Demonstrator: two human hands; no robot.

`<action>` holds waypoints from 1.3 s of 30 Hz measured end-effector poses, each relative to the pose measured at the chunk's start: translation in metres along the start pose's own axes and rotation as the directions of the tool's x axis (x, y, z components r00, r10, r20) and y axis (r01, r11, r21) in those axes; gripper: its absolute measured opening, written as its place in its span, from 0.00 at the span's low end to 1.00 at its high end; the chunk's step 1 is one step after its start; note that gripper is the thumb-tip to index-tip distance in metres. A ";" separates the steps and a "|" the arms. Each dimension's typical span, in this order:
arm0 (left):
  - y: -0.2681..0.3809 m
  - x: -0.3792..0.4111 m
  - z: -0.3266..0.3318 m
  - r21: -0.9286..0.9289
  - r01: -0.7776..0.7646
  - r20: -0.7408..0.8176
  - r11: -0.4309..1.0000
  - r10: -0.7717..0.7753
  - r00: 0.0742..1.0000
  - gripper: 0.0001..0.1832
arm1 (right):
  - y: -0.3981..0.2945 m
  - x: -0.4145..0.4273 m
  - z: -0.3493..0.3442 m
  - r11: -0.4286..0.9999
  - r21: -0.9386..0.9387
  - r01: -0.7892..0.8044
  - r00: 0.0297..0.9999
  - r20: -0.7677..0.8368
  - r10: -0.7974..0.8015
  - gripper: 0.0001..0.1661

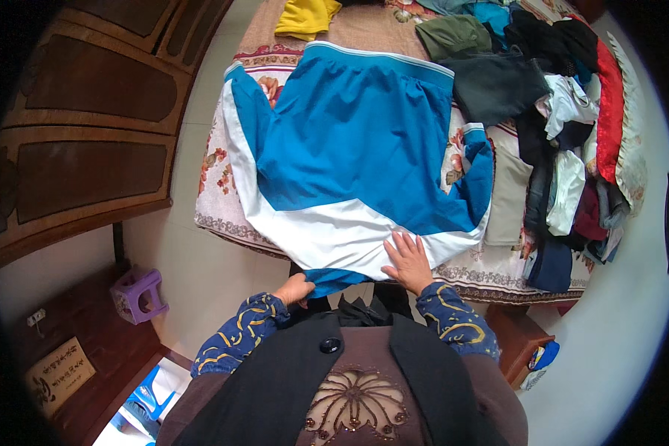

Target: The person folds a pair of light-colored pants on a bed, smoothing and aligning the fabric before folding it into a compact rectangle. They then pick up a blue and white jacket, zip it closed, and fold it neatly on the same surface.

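A blue and white jacket (pixel 362 139) lies spread on the bed, its ribbed hem away from me and its sleeves at either side. My left hand (pixel 295 290) grips the blue part at the near edge, left of the middle. Flat on the white band, to the right, rests my right hand (pixel 408 262) with its fingers apart, holding nothing. The jacket's near edge hangs slightly over the bed's edge.
Beyond the jacket lie yellow clothing (pixel 306 18) and olive clothing (pixel 454 38). Piled garments, among them folded beige trousers (pixel 510 189), cover the bed's right side. Dark wooden cabinets (pixel 95 173) stand at left, with a purple plastic stool (pixel 139 295) below them.
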State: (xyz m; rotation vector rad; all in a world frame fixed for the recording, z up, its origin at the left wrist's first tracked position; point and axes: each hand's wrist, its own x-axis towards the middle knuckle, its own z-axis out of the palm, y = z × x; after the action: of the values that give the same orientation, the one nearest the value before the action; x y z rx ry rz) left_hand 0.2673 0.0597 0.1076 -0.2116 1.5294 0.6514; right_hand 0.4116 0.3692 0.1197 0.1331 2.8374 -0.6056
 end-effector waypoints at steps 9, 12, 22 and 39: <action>-0.005 0.009 -0.021 0.439 -0.170 -0.654 0.882 0.444 0.612 0.16 | -0.015 0.033 -0.011 0.997 0.028 0.071 0.993 -0.096 -0.068 0.32; 0.029 0.003 -0.032 0.470 -0.333 -0.746 0.817 0.570 0.346 0.22 | -0.022 0.040 0.000 0.995 0.013 0.094 0.995 -0.017 -0.094 0.34; 0.103 0.069 -0.145 0.219 -0.557 -0.940 0.801 0.326 0.098 0.36 | -0.024 0.078 0.000 0.981 0.003 0.192 0.979 0.066 -0.191 0.32; 0.158 0.029 -0.132 0.858 -0.415 -0.331 0.304 0.944 0.008 0.24 | -0.075 0.206 0.019 0.942 0.058 0.331 0.944 -0.029 -0.330 0.38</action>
State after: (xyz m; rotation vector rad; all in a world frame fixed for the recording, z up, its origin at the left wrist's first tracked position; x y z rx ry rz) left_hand 0.0709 0.1276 0.1138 1.0762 2.8127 0.9579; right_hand 0.2061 0.3010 0.0809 -0.3371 2.8807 -0.7627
